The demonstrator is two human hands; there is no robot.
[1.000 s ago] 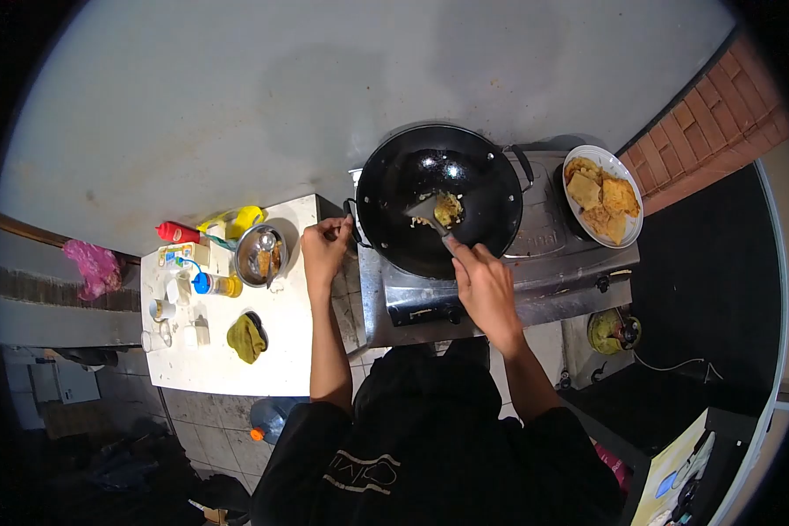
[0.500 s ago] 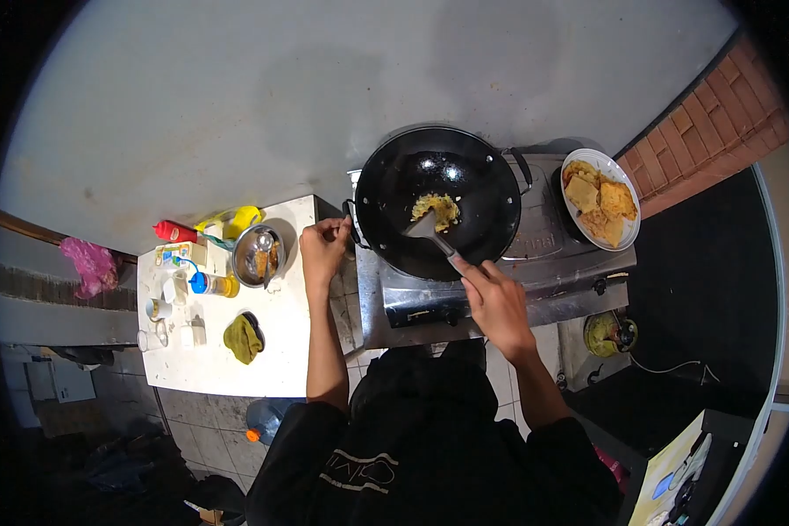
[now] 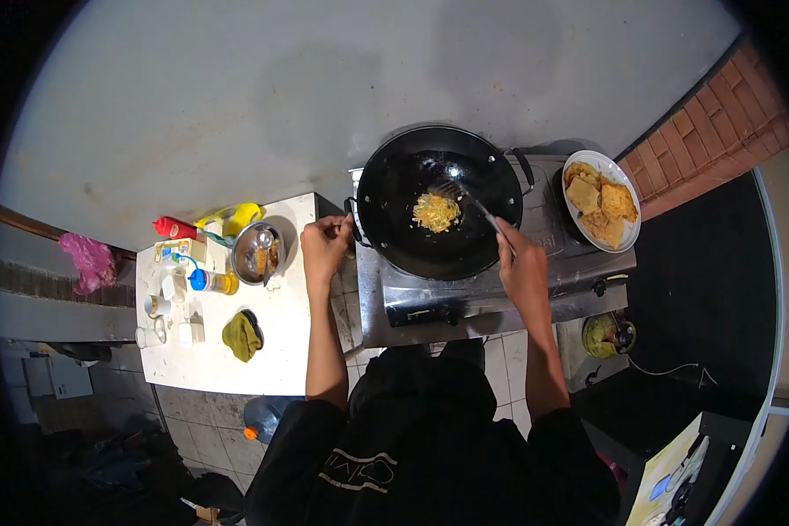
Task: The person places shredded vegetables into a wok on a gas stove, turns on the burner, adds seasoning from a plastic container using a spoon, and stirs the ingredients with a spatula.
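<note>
Food (image 3: 436,213) lies forward-left of my right hand (image 3: 522,259) (the nearer), clasped round the spatula (image 3: 486,213) slanting to its far edge; my left hand (image 3: 326,250) pinches the wok handle (image 3: 349,207).

black shirt (image 3: 438,438), pale lettering (image 3: 358,472), not clearly legible
</note>
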